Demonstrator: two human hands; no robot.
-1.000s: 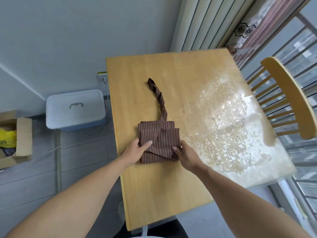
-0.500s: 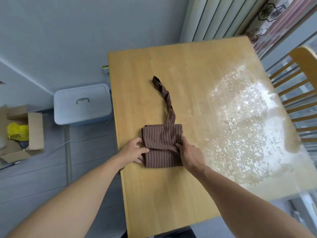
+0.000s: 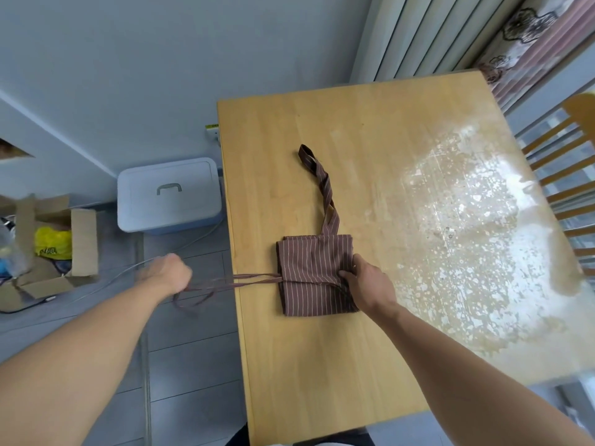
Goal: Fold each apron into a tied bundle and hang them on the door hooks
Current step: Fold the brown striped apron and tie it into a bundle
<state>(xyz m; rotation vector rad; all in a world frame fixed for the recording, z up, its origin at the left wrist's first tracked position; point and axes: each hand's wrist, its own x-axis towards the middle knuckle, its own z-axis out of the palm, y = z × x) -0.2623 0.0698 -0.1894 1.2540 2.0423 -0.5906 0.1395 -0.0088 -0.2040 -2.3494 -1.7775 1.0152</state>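
Note:
A brown striped apron lies folded into a small square on the wooden table, near its left edge. Its twisted neck loop stretches away toward the far side. My left hand, blurred, is out past the table's left edge and grips the thin waist ties, which run taut from the bundle's left side. My right hand rests on the bundle's right edge with curled fingers, pinching fabric and another tie there.
A pale blue lidded storage box stands on the grey tiled floor left of the table. An open cardboard box with a yellow bag is farther left. A wooden chair stands at the table's right side. A cable lies on the floor.
My left hand left the bundle and pulled the waist ties out to the left, beyond the table edge. My right hand stayed on the bundle's right side. The camera view shifted left.

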